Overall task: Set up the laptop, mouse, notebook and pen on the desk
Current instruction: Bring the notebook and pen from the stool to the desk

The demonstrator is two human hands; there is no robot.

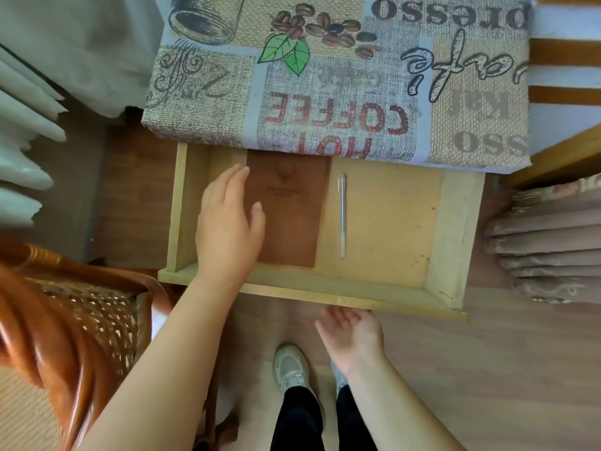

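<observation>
In open drawer (182, 203), notebook (292, 209) under left hand (227, 219), pen (342, 216) beside

Brown rectangular notebook (289, 206): its far end lies under the desk edge, and the left hand (227, 222) covers its left margin and near-left corner; the faint embossed lettering below the antler mark is too small to read.
Pale wooden drawer (455, 229): its back part is hidden beneath the cloth-covered desk (325, 76).
Printed coffee-pattern tablecloth: cut off at the top edge, so some words show only in part.
Right hand (351, 333): the fingertips meet the drawer's front lip; whether they touch it cannot be told.
Woven rattan chair (81, 320): blurred, cut by the left edge.
White shoes (289, 366): the right one is mostly hidden behind the right forearm.
</observation>
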